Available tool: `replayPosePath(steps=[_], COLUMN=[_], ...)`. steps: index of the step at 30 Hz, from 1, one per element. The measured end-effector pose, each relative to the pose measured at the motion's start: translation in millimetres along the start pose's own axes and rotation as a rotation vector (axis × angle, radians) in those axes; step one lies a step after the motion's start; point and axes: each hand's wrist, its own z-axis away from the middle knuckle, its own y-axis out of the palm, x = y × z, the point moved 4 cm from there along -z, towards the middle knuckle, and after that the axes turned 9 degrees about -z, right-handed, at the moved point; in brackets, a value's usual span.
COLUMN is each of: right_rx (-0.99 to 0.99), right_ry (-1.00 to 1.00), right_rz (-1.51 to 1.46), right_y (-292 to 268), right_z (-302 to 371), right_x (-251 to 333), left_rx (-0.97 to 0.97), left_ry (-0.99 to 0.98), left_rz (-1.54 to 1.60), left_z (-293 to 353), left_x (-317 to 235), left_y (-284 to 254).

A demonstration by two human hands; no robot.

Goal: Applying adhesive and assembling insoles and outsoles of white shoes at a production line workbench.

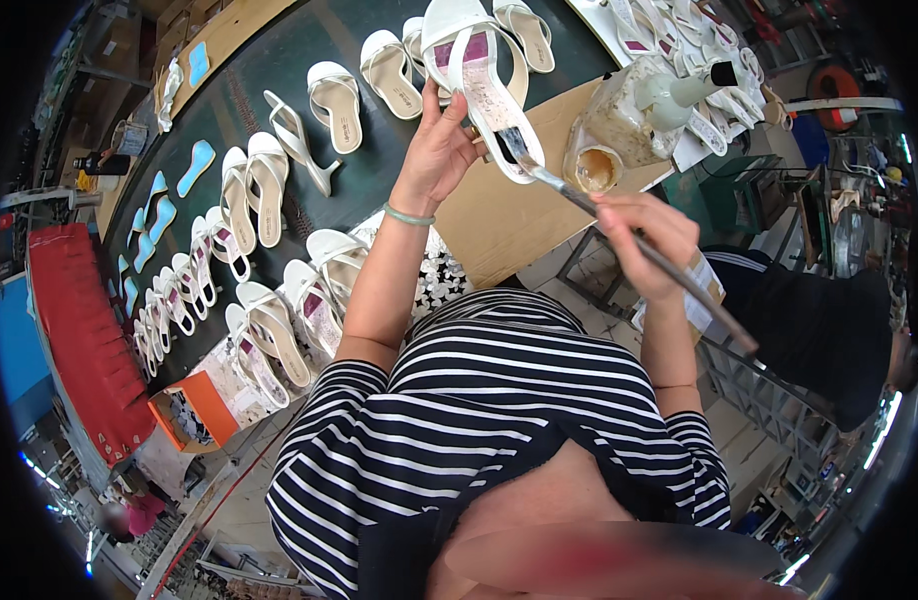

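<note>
My left hand (441, 150) is closed around the side of a white sandal (479, 85), holding it raised with its insole side facing me. A magenta patch shows on the front part of the insole, under the crossed straps. My right hand (647, 238) grips a long-handled brush (571, 192). The dark bristles touch the heel end of the sandal's insole. Just right of the brush stands a stained whitish container (629, 115) with a round opening, amber-coloured inside. Below both hands lies a brown cardboard sheet (491, 232).
Several white sandals (269, 190) line the dark green work surface (364, 165) to the left. Blue sole-shaped pieces (163, 216) lie beyond them. An orange box (211, 408) sits at the near left. More white sandals (714, 115) lie at the far right. A person in dark clothes (814, 320) is close on my right.
</note>
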Motion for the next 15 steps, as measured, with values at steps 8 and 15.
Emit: replayPosePath(steps=[8, 15], right_rx=[-0.752, -0.936], right_ry=[-0.155, -0.072], right_rz=[-0.684, -0.735], right_y=[-116, -171], right_z=[15, 44], right_x=[11, -30], left_rx=[-0.120, -0.301], left_ry=[-0.258, -0.324], left_rz=[0.122, 0.140], left_z=[-13, -87], left_x=[53, 109], left_y=[-17, -68])
